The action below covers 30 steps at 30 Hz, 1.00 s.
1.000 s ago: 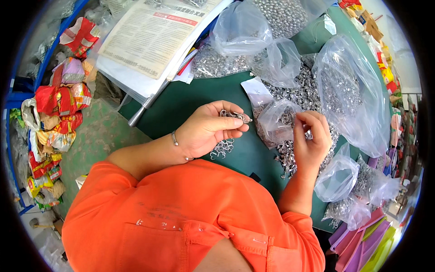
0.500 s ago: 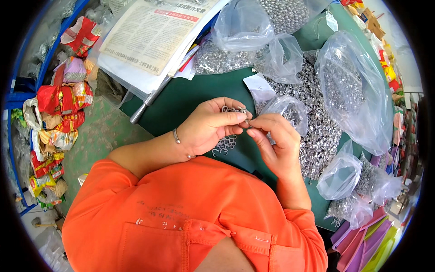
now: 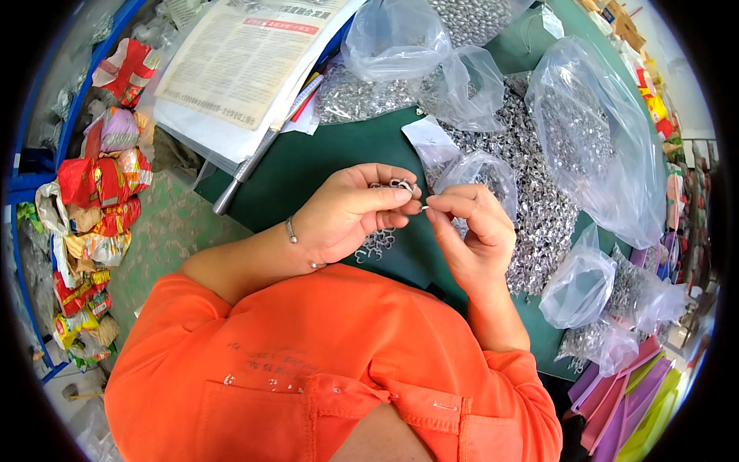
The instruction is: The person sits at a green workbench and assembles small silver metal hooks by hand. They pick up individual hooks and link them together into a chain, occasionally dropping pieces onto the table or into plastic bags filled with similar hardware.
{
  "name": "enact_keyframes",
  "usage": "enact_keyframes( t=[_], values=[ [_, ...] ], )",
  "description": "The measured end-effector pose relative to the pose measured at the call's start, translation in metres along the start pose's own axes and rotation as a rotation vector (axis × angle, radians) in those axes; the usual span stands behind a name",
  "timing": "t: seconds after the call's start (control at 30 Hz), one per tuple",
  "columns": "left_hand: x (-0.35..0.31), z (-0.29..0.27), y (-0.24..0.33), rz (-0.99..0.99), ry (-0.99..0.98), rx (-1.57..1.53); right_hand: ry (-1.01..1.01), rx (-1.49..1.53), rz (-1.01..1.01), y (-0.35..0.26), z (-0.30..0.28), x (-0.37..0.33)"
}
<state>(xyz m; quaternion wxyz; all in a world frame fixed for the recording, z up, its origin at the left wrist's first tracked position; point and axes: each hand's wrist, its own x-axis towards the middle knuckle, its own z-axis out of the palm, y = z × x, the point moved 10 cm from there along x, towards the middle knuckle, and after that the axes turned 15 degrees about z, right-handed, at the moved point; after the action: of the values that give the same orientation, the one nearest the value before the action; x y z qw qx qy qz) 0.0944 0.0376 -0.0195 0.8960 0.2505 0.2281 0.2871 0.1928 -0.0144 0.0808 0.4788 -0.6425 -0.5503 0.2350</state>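
My left hand (image 3: 342, 209) is closed around a small bunch of silver curved metal pieces (image 3: 400, 184), which show between the thumb and fingers. Just beside its fingertips, my right hand (image 3: 479, 240) pinches one small silver metal piece (image 3: 423, 208) between thumb and index finger; its exact form is too small to tell. Below my left hand, a few loose curved metal pieces (image 3: 376, 245) lie on the green tabletop (image 3: 289, 181). To the right spreads a large heap of shiny little metal pieces (image 3: 539, 223), partly covered by clear plastic bags.
Clear bags of metal parts (image 3: 366, 96) stand at the back, with a big bag (image 3: 600, 146) at the right. A newspaper (image 3: 239, 61) lies on papers at the back left, near a metal rod (image 3: 242, 173). Shelves hold red packets (image 3: 96, 181). Coloured folders (image 3: 623, 400) stand lower right.
My right fingertips have drawn slightly away from the left hand's, and the small metal piece now shows between them. The whole view has shifted a little.
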Motion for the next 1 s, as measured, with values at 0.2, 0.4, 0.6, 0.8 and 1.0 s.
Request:
enact_keyframes(
  t=[0.2,0.4,0.6,0.8,1.0],
  values=[
    [-0.002,0.006,-0.006,-0.037,-0.048,0.025,0.083,0.158,0.115,0.015,-0.004,-0.004],
    [-0.002,0.005,-0.006,-0.029,-0.062,0.04,0.113,0.127,0.079,0.014,-0.004,-0.011],
    [-0.003,0.007,-0.003,0.012,-0.075,0.03,0.032,0.099,0.002,0.009,0.001,-0.016],
    [0.001,-0.002,0.0,0.073,0.03,0.037,0.328,-0.027,-0.201,-0.011,-0.034,0.0],
    [-0.005,0.009,-0.002,-0.033,-0.037,0.046,0.507,-0.172,-0.205,-0.001,-0.069,0.069]
  ],
)
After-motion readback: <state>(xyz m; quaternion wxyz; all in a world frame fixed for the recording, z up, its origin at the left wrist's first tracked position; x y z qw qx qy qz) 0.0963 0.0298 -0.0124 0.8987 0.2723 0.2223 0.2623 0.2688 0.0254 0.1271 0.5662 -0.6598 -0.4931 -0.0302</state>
